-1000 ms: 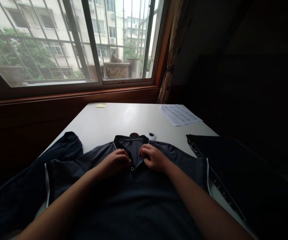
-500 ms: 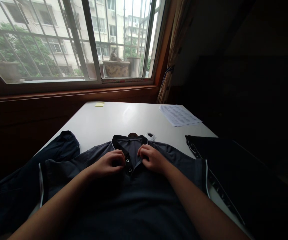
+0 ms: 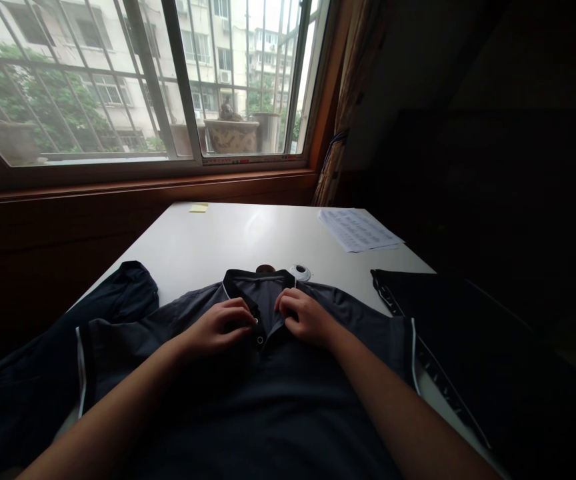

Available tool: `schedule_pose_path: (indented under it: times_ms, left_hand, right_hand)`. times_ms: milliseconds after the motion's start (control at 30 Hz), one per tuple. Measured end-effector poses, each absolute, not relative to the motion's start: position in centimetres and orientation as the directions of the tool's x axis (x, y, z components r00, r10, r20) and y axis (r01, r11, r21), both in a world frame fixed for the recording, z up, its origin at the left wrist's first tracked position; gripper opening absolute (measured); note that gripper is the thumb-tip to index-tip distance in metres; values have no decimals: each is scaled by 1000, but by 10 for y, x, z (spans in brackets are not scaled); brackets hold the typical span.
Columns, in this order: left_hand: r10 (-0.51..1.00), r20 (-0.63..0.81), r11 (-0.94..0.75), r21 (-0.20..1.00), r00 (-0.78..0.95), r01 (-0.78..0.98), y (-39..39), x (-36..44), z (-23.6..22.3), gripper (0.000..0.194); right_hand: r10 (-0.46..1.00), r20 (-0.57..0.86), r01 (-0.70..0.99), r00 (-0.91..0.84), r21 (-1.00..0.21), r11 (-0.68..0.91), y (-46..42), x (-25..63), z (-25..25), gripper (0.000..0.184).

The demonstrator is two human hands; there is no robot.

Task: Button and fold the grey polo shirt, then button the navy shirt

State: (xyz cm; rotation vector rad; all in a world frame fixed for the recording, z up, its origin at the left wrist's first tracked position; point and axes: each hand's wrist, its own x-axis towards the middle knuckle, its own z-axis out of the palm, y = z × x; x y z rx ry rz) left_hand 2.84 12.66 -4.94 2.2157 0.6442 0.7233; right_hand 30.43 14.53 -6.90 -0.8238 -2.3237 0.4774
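A dark grey polo shirt (image 3: 268, 393) with a black collar and white piping lies face up on the white table (image 3: 218, 240). My left hand (image 3: 215, 327) pinches the left edge of the button placket, just below the collar. My right hand (image 3: 308, 319) grips the right edge of the placket opposite it. A small button (image 3: 259, 341) shows between the two hands. Both forearms rest over the shirt's chest.
Another dark garment (image 3: 43, 373) is heaped at the left. A black garment with white trim (image 3: 468, 347) lies at the right. A sheet of printed paper (image 3: 358, 230), a yellow sticky note (image 3: 199, 208) and a small round white object (image 3: 301, 272) sit beyond the collar.
My left hand has drawn its side of the placket slightly toward the right hand, covering the upper button. The view has shifted a little.
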Motion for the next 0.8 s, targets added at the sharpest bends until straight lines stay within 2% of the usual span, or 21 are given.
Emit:
schedule_pose_path:
  times_ms: [133,400,667,800]
  left_hand:
    - [608,294,-668,691,737,275,123,31,-49,27]
    - [558,279,-713,643,781,280,125,29,-53,22]
    - [544,328,-741,619,772,259,124,33,-54,19]
    - [545,377,-774,569,749,276,128,33,-66,17]
  right_hand:
    - [665,425,439,-614,-516,735,145,304,-69,28]
    - [677,413,442,-609,-532,722,144,304,-68,29]
    - [677,416,441,-607,-533,723,145,303,-68,28]
    - [665,427,447,-613,-506,737,144,303,-68,29]
